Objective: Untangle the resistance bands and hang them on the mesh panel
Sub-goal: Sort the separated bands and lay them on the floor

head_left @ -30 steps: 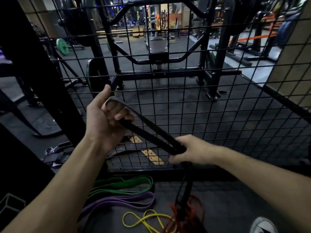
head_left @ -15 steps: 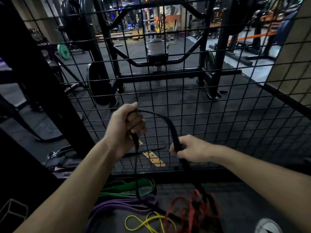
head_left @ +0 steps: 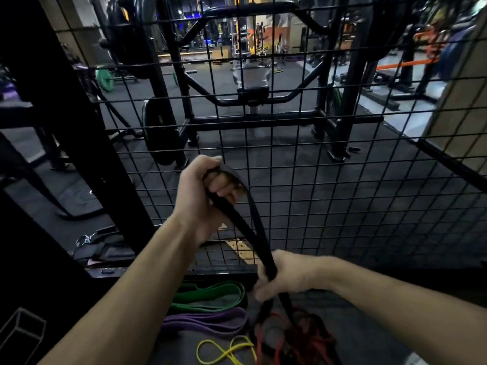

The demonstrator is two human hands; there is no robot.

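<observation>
Black band (head_left: 253,227), gripped by both hands

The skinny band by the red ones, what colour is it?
Yellow, in the head view.

Black band (head_left: 253,227) slants before mesh panel (head_left: 342,180), others heaped below.

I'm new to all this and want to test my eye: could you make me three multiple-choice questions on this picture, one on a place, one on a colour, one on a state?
1. Where does the purple band lie?
A. between green and yellow bands
B. on the mesh
C. in a hand

2. What colour is the held band?
A. black
B. green
C. yellow

3. How is the left hand?
A. flat open
B. curled round the band
C. resting on the floor

Answers: A, green band beyond it, yellow band nearer; A, it looks black; B, fingers wrap its loop.
</observation>
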